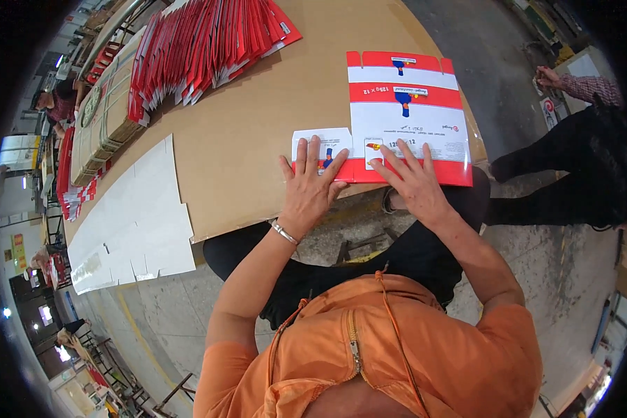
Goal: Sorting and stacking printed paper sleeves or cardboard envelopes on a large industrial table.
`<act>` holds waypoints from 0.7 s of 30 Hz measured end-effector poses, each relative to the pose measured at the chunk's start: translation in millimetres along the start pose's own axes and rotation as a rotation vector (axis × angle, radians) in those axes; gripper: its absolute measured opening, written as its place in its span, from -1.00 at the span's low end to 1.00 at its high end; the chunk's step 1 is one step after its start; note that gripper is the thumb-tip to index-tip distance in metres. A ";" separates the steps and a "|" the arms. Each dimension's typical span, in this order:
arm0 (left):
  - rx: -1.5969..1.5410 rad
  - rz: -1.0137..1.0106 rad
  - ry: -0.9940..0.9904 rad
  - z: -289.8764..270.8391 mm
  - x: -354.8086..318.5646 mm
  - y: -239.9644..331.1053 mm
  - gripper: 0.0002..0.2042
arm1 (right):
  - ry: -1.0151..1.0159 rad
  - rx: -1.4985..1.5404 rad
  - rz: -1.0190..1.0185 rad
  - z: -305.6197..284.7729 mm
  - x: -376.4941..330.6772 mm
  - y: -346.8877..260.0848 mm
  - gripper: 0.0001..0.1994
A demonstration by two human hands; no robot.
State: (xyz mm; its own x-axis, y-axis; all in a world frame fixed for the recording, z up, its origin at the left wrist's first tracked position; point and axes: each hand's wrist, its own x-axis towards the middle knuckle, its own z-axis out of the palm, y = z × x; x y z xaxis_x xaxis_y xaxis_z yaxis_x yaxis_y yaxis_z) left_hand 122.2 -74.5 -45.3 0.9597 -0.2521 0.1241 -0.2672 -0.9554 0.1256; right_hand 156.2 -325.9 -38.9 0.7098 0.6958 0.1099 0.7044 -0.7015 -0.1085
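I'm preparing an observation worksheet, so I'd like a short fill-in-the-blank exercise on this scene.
1. The left hand and right hand touch a carton that is mainly white and ____.
2. A bracelet circles the ____ wrist.
3. The person's top is ____.

Missing words: red; left; orange.

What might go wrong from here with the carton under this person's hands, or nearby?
The flat red-and-white carton lies at the table's near edge, so it might slip if the left hand and right hand let up. The pile of red-and-white pieces overlaps in a loose fan, so a knock could spread it.
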 end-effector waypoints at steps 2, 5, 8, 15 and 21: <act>0.035 0.001 -0.025 -2.3 -0.3 0.8 -0.44 | 0.003 0.041 -0.019 -5.5 -0.6 3.3 -0.39; 0.032 -0.050 -0.019 -2.0 -3.0 4.4 -0.43 | -0.007 0.086 -0.030 -7.8 -5.5 2.1 -0.42; 0.036 -0.152 0.006 0.6 -6.9 13.7 -0.41 | 0.043 0.110 0.000 -0.8 -7.4 -1.9 -0.46; -0.066 -0.157 -0.013 -4.7 -6.6 15.5 -0.42 | 0.149 0.087 0.059 9.0 -7.3 -6.7 -0.54; -0.159 -0.266 0.034 6.3 11.7 15.2 -0.32 | 0.187 0.111 0.053 10.5 -5.8 -3.0 -0.56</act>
State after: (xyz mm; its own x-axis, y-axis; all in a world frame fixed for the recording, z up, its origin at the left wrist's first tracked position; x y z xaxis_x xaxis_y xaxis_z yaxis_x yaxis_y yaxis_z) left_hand 130.0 -93.0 -48.2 0.9951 0.0113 0.0986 -0.0200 -0.9506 0.3099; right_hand 150.0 -326.2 -49.6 0.7401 0.6106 0.2819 0.6697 -0.7076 -0.2255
